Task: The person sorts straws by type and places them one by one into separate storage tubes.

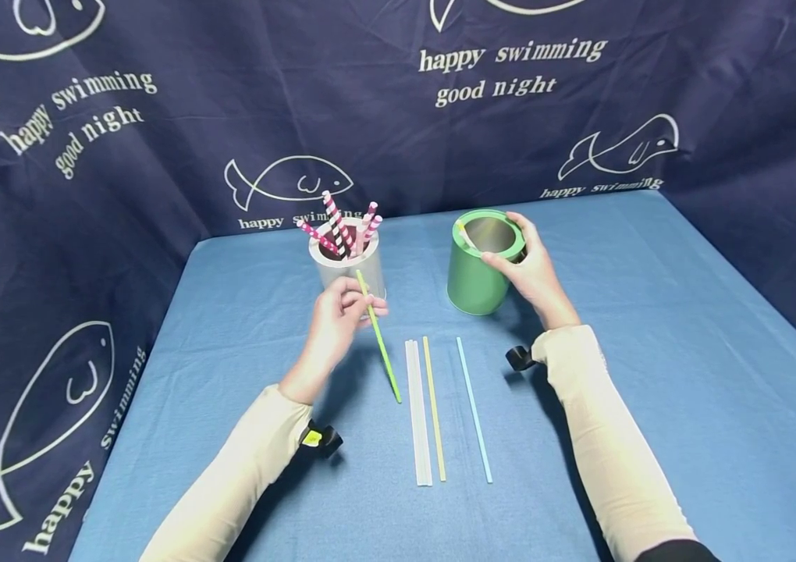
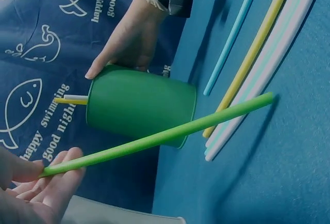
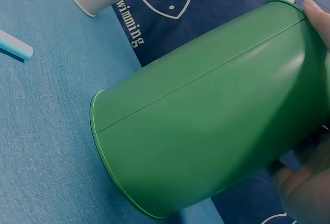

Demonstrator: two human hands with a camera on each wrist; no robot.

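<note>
My left hand (image 1: pixel 339 316) pinches a green straw (image 1: pixel 385 355) near its upper end, in front of the white can (image 1: pixel 331 269). The straw slants down toward the table, its lower end near the white straws (image 1: pixel 417 414). With my right hand (image 1: pixel 534 273) I hold the rim of the green can (image 1: pixel 477 277), thumb on the near side and fingers round the far right. A yellow straw and a white straw (image 2: pixel 75 97) stick out of that can in the left wrist view. In the right wrist view the green can (image 3: pixel 206 110) fills the middle.
Several patterned straws (image 1: pixel 335 222) in pink, black and white stand in the white can. On the blue cloth (image 1: pixel 229 375) a yellow straw (image 1: pixel 434 410) lies beside the white ones, with a light blue straw (image 1: pixel 474 410) to their right. A dark printed curtain (image 1: pixel 398 117) hangs behind.
</note>
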